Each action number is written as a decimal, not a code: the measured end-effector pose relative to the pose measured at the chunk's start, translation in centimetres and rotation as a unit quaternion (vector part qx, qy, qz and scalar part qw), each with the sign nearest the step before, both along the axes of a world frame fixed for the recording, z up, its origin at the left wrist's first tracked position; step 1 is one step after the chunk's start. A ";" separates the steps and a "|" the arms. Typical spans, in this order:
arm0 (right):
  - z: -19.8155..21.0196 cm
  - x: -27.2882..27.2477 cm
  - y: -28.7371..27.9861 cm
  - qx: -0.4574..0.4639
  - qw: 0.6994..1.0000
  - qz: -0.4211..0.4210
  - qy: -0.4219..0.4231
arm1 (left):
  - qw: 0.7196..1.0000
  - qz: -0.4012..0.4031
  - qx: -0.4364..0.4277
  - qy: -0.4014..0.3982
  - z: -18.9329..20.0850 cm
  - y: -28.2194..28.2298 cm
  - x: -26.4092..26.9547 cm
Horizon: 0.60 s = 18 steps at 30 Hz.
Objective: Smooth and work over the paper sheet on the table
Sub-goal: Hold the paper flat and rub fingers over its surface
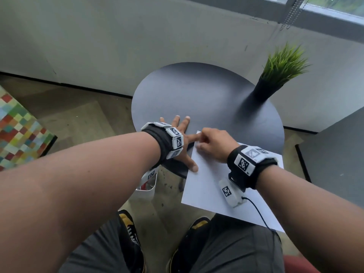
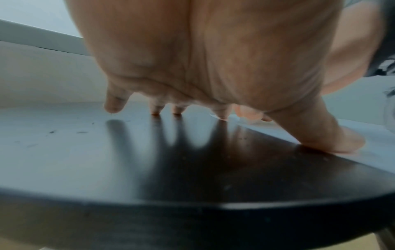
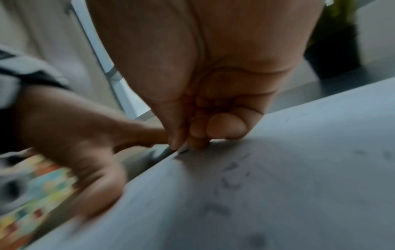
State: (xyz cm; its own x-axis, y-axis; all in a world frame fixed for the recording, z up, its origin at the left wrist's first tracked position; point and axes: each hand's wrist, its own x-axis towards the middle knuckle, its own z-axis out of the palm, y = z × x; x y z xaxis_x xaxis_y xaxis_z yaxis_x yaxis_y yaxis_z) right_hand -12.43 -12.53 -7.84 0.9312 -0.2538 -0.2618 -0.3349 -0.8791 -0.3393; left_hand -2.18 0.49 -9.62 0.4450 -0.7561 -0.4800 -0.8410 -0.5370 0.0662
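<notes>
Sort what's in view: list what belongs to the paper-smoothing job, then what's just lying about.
Job:
paper sheet, overhanging the table's near edge
round black table
left hand, spread flat, thumb on the sheet's edge
right hand, fingers curled at the sheet's far corner

Lying about:
potted grass plant
white bin on the floor
checkered cushion

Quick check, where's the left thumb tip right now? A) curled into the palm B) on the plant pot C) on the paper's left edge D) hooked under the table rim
C: the left hand lies spread flat on the round table, thumb tip pressing the left edge of the paper sheet.
</notes>
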 end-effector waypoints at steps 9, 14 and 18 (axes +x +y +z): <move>0.2 0.4 -1.0 -0.047 0.997 -0.066 -0.014 | 1.000 0.000 0.002 -0.009 0.0 0.1 -0.3; 0.7 -0.4 1.3 0.015 0.991 0.118 0.067 | 1.000 -0.004 0.003 0.001 0.0 0.2 -0.1; 0.5 0.6 -0.8 -0.045 0.998 -0.049 0.002 | 1.000 -0.005 0.009 -0.014 0.3 0.1 -0.4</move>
State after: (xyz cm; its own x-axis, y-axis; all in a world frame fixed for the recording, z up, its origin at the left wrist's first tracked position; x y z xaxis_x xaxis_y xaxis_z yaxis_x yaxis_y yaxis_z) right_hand -11.79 -13.33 -7.38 0.8995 -0.3662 -0.2382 -0.4222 -0.8690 -0.2582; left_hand -2.61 0.62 -9.35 0.4510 -0.7515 -0.4814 -0.8473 -0.5300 0.0336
